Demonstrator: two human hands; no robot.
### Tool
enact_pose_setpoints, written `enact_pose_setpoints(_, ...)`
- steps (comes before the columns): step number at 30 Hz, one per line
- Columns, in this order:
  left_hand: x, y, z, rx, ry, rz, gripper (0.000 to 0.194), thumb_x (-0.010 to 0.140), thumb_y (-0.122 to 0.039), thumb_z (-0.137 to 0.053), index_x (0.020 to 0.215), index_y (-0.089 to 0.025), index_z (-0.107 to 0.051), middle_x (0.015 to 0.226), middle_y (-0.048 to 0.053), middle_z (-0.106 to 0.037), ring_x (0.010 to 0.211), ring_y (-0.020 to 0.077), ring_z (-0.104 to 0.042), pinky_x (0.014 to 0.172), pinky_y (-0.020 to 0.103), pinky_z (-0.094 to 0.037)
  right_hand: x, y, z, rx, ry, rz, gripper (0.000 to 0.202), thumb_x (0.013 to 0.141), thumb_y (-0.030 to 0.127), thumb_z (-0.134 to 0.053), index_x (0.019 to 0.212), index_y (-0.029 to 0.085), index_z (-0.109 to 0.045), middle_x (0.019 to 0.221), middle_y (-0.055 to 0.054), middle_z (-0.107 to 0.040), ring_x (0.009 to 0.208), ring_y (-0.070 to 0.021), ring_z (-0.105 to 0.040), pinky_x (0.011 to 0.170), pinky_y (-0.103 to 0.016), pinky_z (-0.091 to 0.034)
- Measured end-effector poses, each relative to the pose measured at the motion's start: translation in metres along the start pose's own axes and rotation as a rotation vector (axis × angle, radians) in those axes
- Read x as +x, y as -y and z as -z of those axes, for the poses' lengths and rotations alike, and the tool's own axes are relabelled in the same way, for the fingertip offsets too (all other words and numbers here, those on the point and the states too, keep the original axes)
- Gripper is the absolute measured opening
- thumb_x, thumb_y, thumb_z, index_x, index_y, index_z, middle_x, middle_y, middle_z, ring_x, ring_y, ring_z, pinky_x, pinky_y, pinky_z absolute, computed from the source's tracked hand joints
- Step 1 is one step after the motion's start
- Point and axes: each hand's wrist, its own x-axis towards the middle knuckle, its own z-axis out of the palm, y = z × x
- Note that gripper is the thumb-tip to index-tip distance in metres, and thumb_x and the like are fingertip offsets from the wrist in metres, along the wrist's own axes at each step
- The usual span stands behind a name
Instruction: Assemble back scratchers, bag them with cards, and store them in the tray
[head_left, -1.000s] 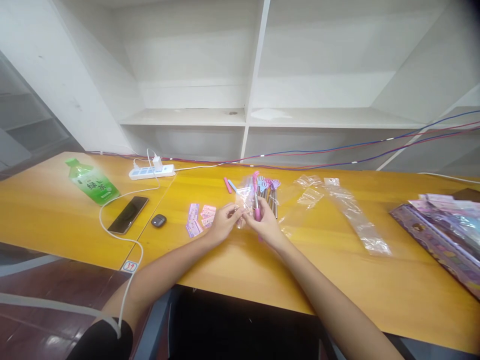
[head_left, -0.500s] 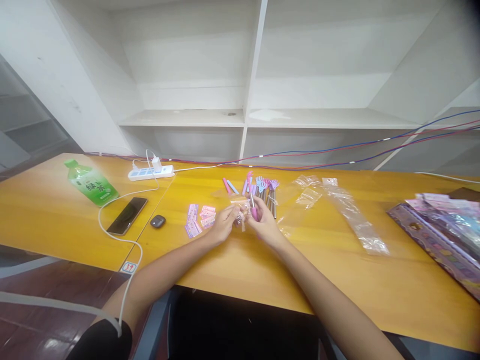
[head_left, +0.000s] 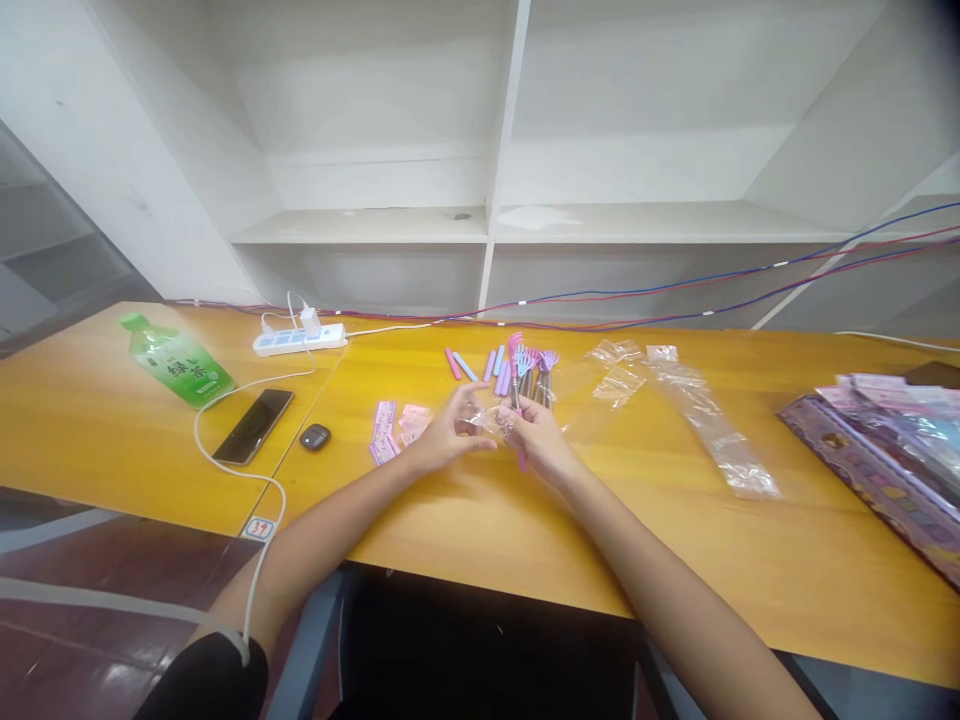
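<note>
One pink hand-topped stick stands upright in your right hand's grip, pinched with a clear plastic bag above the desk, probably to keep both together, while your left hand is spread open beside them.

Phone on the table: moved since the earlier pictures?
No. The phone lies on the same spot relative to the white power strip.

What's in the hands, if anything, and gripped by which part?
The right hand holds the pink-topped stick partway along its length, below the pink head. The left hand is spread by clear plastic; whether it grips any cannot be told.
</note>
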Motion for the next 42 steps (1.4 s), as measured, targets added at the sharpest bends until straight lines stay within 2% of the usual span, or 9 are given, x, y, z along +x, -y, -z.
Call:
enact_pose_setpoints(3,0.002,-0.006,0.004,-0.024,0.014,-0.012,0.093,0.066,-0.043,-0.097,0.147,-0.028,-0.053,0.120,0.008,-0.063,0.089,0.0179,-0.066,0.080,0.030,-0.055,0.000,0.001,0.002,-0.014,0.033,-0.014,0.045,0.081,0.061,-0.079,0.083,0.024,-0.055,0.049,0.010,-0.040,0.035,-0.0068,-0.029,0.033,-0.021,-0.020)
enact_pose_setpoints(8,0.002,-0.008,0.005,0.037,-0.026,-0.014,0.068,0.067,-0.048,-0.095,0.123,-0.020,-0.067,0.119,0.012,-0.069,0.112,0.0290,-0.067,0.095,0.039,-0.055,0.000,0.001,0.001,-0.072,0.070,-0.042,0.044,0.081,0.060,-0.080,0.083,0.023,-0.057,0.050,0.009,-0.044,0.035,-0.0062,-0.031,0.034,-0.021,-0.019)
enact_pose_setpoints(12,0.003,-0.010,0.004,0.019,-0.062,-0.072,0.058,0.074,-0.046,-0.091,0.119,-0.020,-0.068,0.124,0.012,-0.069,0.115,0.0283,-0.067,0.100,0.040,-0.054,0.000,0.001,0.000,-0.066,0.105,-0.049,0.042,0.084,0.058,-0.078,0.099,0.023,-0.060,0.053,0.010,-0.044,0.035,-0.0061,-0.031,0.034,-0.021,-0.018)
enact_pose_setpoints(15,0.006,-0.014,0.008,0.029,-0.163,-0.115,0.053,0.075,-0.046,-0.090,0.116,-0.020,-0.069,0.123,0.011,-0.069,0.114,0.0262,-0.068,0.101,0.038,-0.052,0.003,0.002,0.004,0.018,0.041,0.008,0.045,0.088,0.059,-0.073,0.114,0.026,-0.058,0.062,0.010,-0.045,0.041,-0.0063,-0.029,0.034,-0.019,-0.020)
enact_pose_setpoints(20,0.012,-0.013,0.021,-0.021,-0.316,-0.086,0.047,0.078,-0.044,-0.087,0.115,-0.020,-0.069,0.115,0.006,-0.071,0.106,0.0202,-0.068,0.095,0.032,-0.052,0.007,0.013,0.020,-0.022,-0.043,0.111,0.043,0.092,0.061,-0.068,0.113,0.023,-0.065,0.061,0.009,-0.036,0.047,-0.0084,-0.027,0.037,-0.020,-0.022)
enact_pose_setpoints(25,0.016,-0.012,0.030,-0.193,-0.404,-0.087,0.053,0.077,-0.041,-0.088,0.121,-0.023,-0.066,0.106,0.003,-0.072,0.095,0.0162,-0.069,0.088,0.030,-0.055,0.007,0.024,0.038,-0.147,0.029,0.143,0.047,0.090,0.064,-0.069,0.113,0.022,-0.071,0.076,0.001,-0.055,0.056,-0.0102,-0.042,0.042,-0.023,-0.032)
enact_pose_setpoints(28,0.018,-0.014,0.032,-0.292,-0.409,-0.088,0.052,0.075,-0.037,-0.091,0.120,-0.024,-0.067,0.104,0.003,-0.072,0.093,0.0150,-0.069,0.088,0.030,-0.056,0.007,0.025,0.044,-0.224,0.071,0.166,0.047,0.092,0.062,-0.068,0.119,0.024,-0.069,0.078,0.000,-0.060,0.061,-0.0113,-0.047,0.050,-0.023,-0.038)
enact_pose_setpoints(32,0.019,-0.015,0.033,-0.386,-0.374,-0.106,0.051,0.075,-0.031,-0.092,0.119,-0.024,-0.069,0.110,0.004,-0.071,0.098,0.0154,-0.069,0.096,0.033,-0.056,0.008,0.023,0.047,-0.318,0.130,0.146,0.044,0.096,0.061,-0.063,0.116,0.022,-0.068,0.078,-0.001,-0.064,0.059,-0.0112,-0.046,0.051,-0.025,-0.037)
enact_pose_setpoints(42,0.017,-0.010,0.031,-0.418,-0.268,-0.067,0.048,0.077,-0.027,-0.091,0.119,-0.022,-0.069,0.125,0.010,-0.072,0.114,0.0226,-0.070,0.105,0.040,-0.053,0.008,0.020,0.050,-0.474,0.174,0.171,0.040,0.100,0.055,-0.055,0.112,0.020,-0.071,0.078,-0.002,-0.067,0.057,-0.0117,-0.046,0.056,-0.026,-0.040)
